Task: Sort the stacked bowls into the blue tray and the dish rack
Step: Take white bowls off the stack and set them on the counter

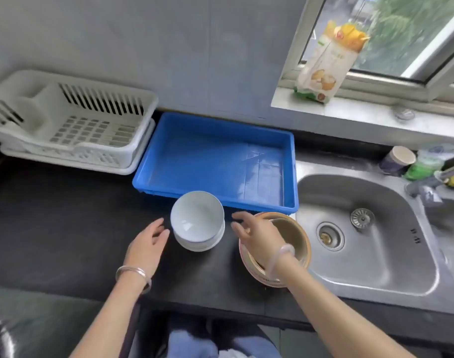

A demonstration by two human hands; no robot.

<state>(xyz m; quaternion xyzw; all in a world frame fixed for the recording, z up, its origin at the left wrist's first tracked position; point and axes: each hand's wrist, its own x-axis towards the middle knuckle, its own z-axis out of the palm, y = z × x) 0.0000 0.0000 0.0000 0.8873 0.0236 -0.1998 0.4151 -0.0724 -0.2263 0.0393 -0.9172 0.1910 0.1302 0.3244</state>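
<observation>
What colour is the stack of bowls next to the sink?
Tan, or light brown, with a paler outer rim. It shows in the head view, partly behind the right hand.

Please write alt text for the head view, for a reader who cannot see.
The left hand and right hand, both open, reach toward either side of a white bowl stack on a dark counter, beside tan bowls. Behind: blue tray, white dish rack; sink at right.
</observation>
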